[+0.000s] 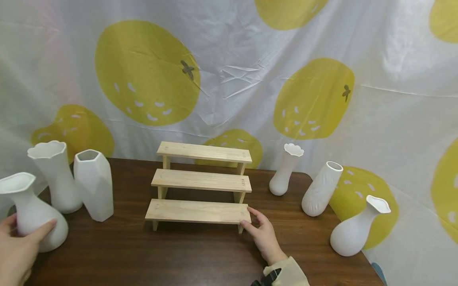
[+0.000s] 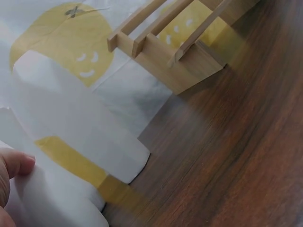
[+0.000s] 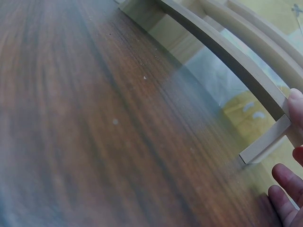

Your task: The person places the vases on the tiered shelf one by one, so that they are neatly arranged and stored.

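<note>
My left hand grips a white round-bellied vase with a flared rim at the table's left edge, thumb and fingers on either side of its body. In the left wrist view its thumb lies against the white surface. My right hand holds the right end of the lowest board of a three-step wooden display stand, thumb at the front edge and index finger at the back corner. The right wrist view shows the thumb on the board's end, with other fingers below it. No vase stands on the steps.
Beside the held vase are a scalloped-rim white vase and a faceted white vase. Right of the stand are a slim scalloped vase, a tilted-looking cylindrical vase and a round-bellied vase. A fruit-print curtain hangs behind the brown table.
</note>
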### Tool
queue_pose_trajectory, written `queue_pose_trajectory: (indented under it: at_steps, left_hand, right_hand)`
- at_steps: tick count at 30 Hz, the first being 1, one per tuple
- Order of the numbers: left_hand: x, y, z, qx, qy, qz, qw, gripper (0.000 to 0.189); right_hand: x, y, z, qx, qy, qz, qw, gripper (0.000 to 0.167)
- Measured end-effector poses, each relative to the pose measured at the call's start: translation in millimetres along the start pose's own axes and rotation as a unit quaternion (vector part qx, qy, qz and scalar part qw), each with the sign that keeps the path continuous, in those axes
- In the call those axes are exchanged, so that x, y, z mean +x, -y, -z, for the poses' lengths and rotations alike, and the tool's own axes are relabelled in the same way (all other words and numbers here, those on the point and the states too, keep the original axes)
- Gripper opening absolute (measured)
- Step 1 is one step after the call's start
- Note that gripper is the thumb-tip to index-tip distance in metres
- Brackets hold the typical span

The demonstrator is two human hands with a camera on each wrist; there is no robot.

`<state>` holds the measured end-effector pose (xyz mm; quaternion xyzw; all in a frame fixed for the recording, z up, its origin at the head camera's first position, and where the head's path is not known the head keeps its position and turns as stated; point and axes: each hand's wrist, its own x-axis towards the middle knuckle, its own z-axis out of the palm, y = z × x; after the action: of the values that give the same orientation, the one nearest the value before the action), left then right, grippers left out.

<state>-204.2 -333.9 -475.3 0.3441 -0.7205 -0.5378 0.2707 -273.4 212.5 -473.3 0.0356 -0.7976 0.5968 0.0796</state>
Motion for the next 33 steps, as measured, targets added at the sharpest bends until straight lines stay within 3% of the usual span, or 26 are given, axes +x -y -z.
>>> queue_pose_trajectory:
  at_steps: [3, 5, 7, 12, 15, 23, 33]
  left_hand:
    - [15.9, 19.3, -2.2, 0.013, 0.002, -0.006, 0.9999, 0.090]
    - [19.6, 24.3, -1.5, 0.018, 0.007, -0.015, 0.9997, 0.092]
    - [8.6, 13.4, 0.7, 0.027, 0.012, -0.019, 0.9994, 0.090]
    - [-40.0, -35.6, 10.5, 0.041, 0.035, -0.043, 0.9976, 0.080]
    - [-55.1, -50.0, 13.5, 0.059, 0.056, -0.055, 0.9952, 0.080]
    - [-77.7, -69.7, 14.7, 0.139, 0.126, -0.074, 0.9794, 0.094]
    - [-98.7, -80.9, 3.0, 0.131, 0.190, -0.135, 0.9635, 0.095]
  right_hand:
    - [-0.1, -0.4, -0.1, -0.001, -0.002, 0.000, 1.0000, 0.058]
    - [0.0, -1.0, -0.1, -0.004, -0.003, 0.000, 1.0000, 0.058]
    - [0.1, -1.3, 0.0, -0.004, -0.004, -0.001, 1.0000, 0.058]
    - [0.7, -2.4, 0.1, 0.002, -0.004, -0.003, 1.0000, 0.058]
    - [0.8, -2.1, 0.0, 0.002, -0.004, -0.002, 1.0000, 0.058]
    - [1.4, -1.5, 0.2, 0.001, -0.001, -0.004, 1.0000, 0.058]
    - [1.5, -1.9, -0.4, -0.004, 0.000, -0.007, 1.0000, 0.059]
